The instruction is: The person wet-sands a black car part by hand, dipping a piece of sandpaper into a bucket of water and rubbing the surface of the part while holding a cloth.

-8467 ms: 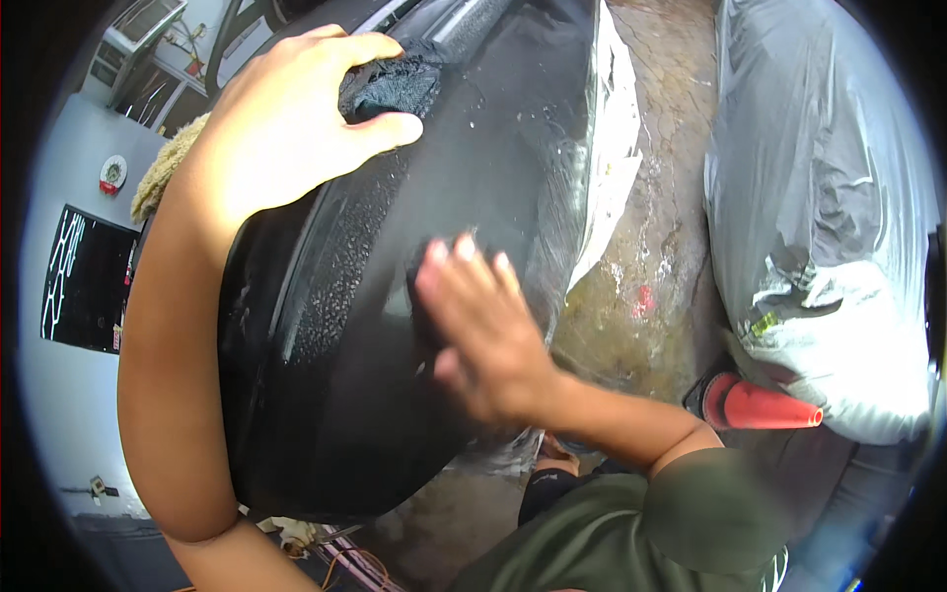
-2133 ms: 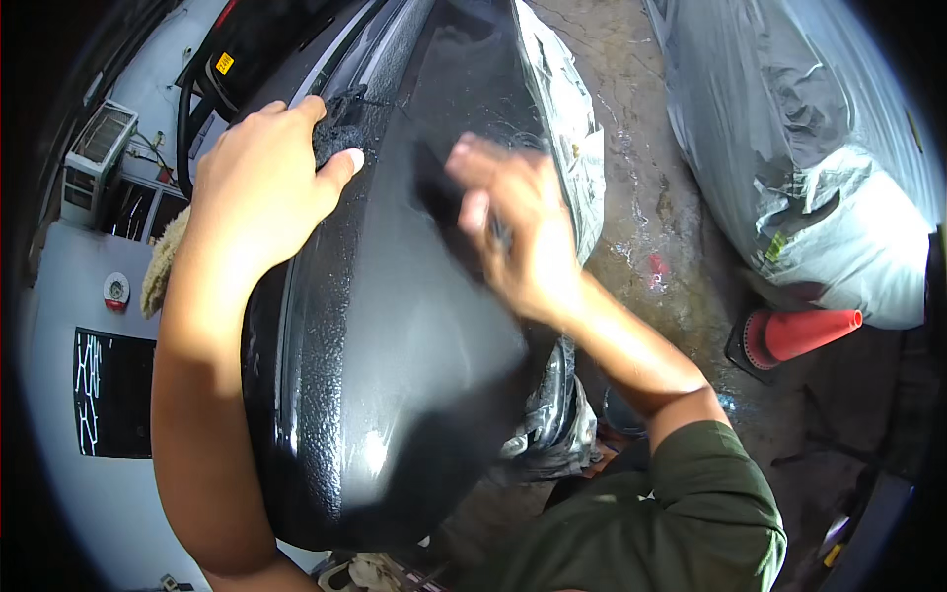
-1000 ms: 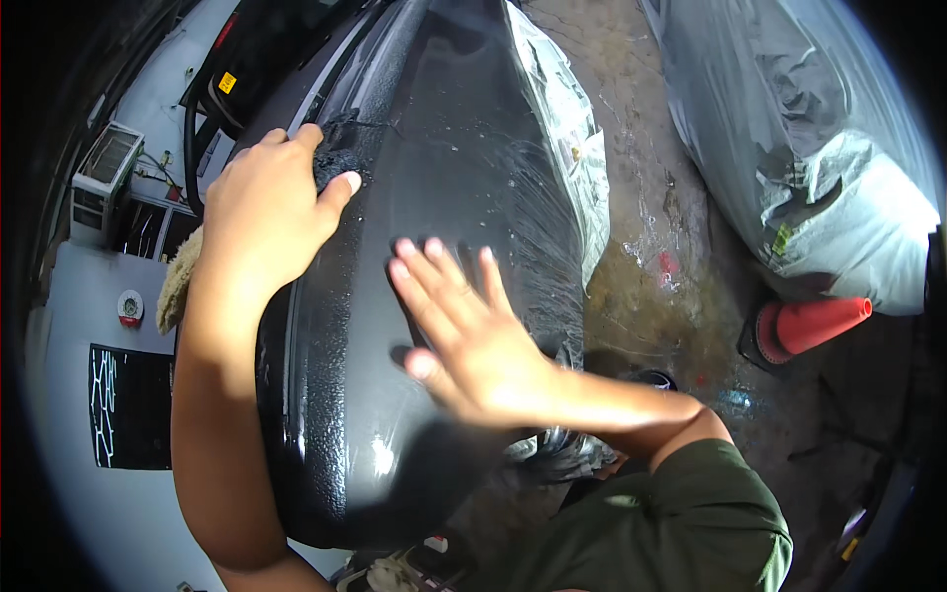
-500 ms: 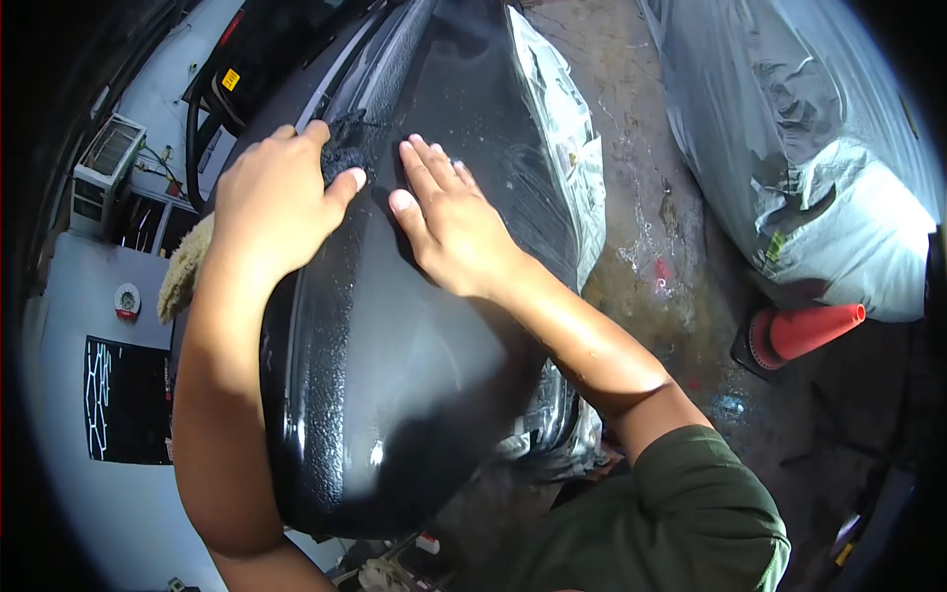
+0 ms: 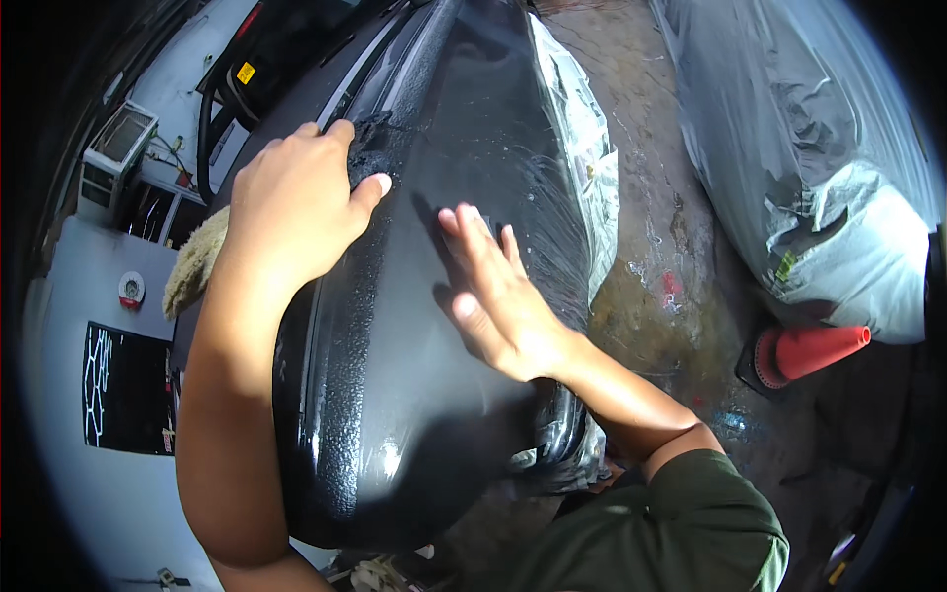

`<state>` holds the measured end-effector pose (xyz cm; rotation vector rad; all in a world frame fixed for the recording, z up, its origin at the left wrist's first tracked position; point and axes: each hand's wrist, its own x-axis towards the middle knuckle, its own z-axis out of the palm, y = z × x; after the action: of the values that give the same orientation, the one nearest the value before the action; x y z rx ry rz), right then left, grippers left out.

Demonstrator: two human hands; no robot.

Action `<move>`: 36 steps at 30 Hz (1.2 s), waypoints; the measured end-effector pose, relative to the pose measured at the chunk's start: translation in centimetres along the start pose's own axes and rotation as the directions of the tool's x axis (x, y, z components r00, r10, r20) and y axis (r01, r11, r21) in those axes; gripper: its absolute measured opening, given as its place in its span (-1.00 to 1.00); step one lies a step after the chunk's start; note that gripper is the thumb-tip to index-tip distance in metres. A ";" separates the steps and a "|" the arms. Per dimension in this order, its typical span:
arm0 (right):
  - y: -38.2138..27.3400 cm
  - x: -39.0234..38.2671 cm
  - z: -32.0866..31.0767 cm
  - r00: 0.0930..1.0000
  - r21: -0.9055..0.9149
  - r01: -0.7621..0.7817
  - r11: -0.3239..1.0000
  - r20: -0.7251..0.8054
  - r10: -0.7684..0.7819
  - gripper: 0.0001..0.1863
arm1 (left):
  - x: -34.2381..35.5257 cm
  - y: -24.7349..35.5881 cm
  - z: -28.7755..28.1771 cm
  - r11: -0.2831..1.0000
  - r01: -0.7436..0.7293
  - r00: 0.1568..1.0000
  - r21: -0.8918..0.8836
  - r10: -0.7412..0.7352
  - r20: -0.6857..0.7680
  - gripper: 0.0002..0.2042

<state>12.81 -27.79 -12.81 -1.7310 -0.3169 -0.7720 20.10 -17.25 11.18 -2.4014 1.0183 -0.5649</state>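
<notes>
A long dark car panel (image 5: 444, 276), glossy and wet in places, stretches away in front of me, with beads of water along its left strip. At the strip's far part my left hand (image 5: 301, 197) is closed over a dark, crumpled cloth (image 5: 373, 146), pressing it to the surface; most of the cloth hides under the fingers. To the right, my right hand (image 5: 503, 306) hovers over the panel with fingers stretched out and nothing in it. Its shadow falls beside it on the dark surface, apart from the fingers.
Crinkled clear plastic sheeting (image 5: 582, 148) lines the panel's right edge. Farther right are a large plastic-covered shape (image 5: 809, 168) and a red cone (image 5: 814, 353) on the stained floor (image 5: 656, 197). A fluffy beige pad (image 5: 195, 261) shows beyond my left forearm.
My right hand has lifted off the panel and drawn back toward me, slightly rightward. The left hand keeps its hold on the cloth at about the same spot while the view shifts a little.
</notes>
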 end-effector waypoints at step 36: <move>-1.2 -0.1 0.5 0.999 0.058 -0.034 0.998 0.037 0.032 -0.07 | 0.0 0.2 -0.1 1.000 -0.014 0.999 0.009 0.014 0.031 -0.46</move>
<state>12.15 -26.94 -12.01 -1.6923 -0.3321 -0.7018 19.94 -17.42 11.18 -2.3859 1.0170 -0.5245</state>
